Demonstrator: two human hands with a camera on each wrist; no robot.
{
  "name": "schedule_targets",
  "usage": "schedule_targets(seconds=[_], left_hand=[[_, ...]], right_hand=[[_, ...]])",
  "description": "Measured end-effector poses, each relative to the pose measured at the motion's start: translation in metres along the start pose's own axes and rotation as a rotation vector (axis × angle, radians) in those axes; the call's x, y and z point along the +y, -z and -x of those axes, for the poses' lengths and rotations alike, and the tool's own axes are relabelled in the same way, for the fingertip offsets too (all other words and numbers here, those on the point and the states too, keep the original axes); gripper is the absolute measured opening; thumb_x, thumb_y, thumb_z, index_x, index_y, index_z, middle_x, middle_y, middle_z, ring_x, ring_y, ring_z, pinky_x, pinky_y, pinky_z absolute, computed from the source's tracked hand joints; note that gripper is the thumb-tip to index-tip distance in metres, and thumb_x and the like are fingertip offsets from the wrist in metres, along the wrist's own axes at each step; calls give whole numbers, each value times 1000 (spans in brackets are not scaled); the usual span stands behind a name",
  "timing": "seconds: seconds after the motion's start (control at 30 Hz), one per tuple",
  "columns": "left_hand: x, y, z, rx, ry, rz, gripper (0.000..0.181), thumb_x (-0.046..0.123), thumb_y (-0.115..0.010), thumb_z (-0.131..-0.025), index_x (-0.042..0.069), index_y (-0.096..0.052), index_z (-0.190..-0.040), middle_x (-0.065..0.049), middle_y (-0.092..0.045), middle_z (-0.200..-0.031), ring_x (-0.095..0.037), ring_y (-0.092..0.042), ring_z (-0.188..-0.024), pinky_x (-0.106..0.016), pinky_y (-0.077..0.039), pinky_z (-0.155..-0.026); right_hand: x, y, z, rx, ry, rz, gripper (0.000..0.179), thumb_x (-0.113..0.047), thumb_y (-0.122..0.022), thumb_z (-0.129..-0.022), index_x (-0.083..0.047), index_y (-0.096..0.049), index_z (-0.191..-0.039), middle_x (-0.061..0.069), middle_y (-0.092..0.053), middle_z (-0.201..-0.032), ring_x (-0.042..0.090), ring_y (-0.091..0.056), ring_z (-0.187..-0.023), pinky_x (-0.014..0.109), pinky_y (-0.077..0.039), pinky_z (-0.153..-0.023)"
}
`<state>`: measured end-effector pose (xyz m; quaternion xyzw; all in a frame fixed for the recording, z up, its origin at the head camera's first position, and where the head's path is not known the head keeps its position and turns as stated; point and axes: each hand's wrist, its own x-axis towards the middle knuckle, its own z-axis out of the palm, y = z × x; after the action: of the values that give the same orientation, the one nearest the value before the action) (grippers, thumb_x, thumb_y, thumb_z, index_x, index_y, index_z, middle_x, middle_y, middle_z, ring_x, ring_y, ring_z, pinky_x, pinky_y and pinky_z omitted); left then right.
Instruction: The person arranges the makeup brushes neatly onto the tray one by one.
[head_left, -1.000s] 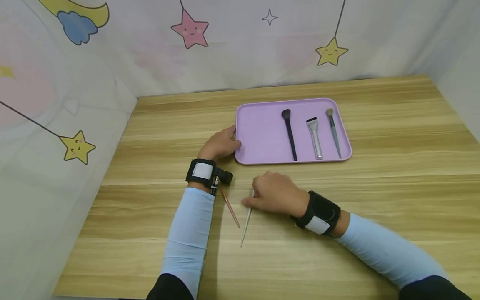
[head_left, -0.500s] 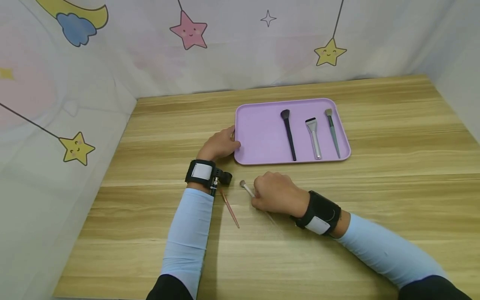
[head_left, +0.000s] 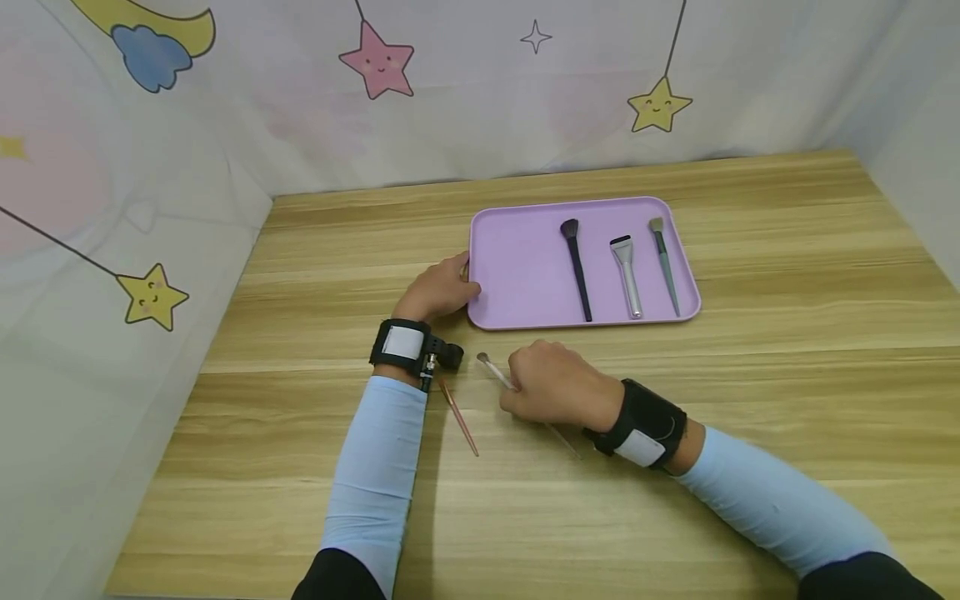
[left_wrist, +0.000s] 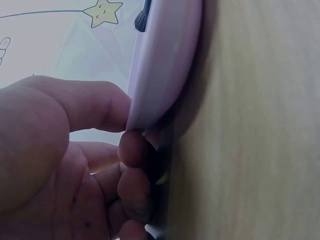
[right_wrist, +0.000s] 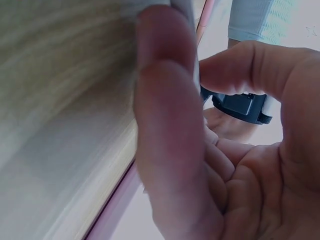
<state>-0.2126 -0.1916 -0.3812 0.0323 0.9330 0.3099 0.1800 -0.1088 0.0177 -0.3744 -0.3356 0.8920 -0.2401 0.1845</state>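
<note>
My left hand (head_left: pixel 438 289) pinches the left rim of a lilac tray (head_left: pixel 517 267); in the left wrist view the thumb lies on the tray edge (left_wrist: pixel 160 65) and the curled fingers sit at its underside. My right hand (head_left: pixel 558 385) pinches a slim makeup brush (head_left: pixel 495 372) with a pale handle, close over the table in front of the tray. Its small brown bristles point up and left, and the thin handle end shows below the hand; the middle is hidden by the fingers. A pink makeup brush (head_left: pixel 459 421) lies on the table beside the left wrist, its head partly covered.
Inside the tray lie a black makeup brush (head_left: pixel 577 271), a flat silver brush (head_left: pixel 628 275) and a grey-green brush (head_left: pixel 665 267), side by side toward the right. The wooden table (head_left: pixel 810 333) meets a white curtain (head_left: pixel 480 108) printed with stars behind and at the left.
In the right hand, the pale brush has swung round, its bristle end now showing at upper left and its handle end at lower right. The left hand has stayed on the tray.
</note>
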Motion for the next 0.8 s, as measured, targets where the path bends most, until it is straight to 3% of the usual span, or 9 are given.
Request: schedule_targets(seconds=[0.23, 0.5, 0.8], left_hand=[[-1, 0, 0, -4, -1, 8, 75, 22, -53, -93, 4, -24, -160, -13, -49, -142, -30, -51, -109, -38, -39, -88], [-1, 1, 0, -1, -10, -9, 75, 22, -53, -93, 4, -25, -160, -13, -48, -147, -30, -50, -113, -39, -39, -91], [-2, 1, -1, -5, -6, -6, 75, 22, -53, -93, 6, -24, -161, -12, -50, -142, -30, -52, -108, -37, -40, -86]], right_hand=[[2, 3, 0, 8, 7, -3, 29, -19, -69, -85, -15, -51, -62, -8, -40, -55, 9, -40, -49, 26, -33, -45], [7, 13, -3, 74, 17, -40, 23, -16, -70, -83, -13, -55, -65, -8, -44, -54, 7, -40, -45, 26, -32, -44], [9, 19, -5, 74, -27, -81, 11, -15, -69, -84, -8, -65, -76, -3, -56, -59, 10, -48, -48, 27, -40, -47]])
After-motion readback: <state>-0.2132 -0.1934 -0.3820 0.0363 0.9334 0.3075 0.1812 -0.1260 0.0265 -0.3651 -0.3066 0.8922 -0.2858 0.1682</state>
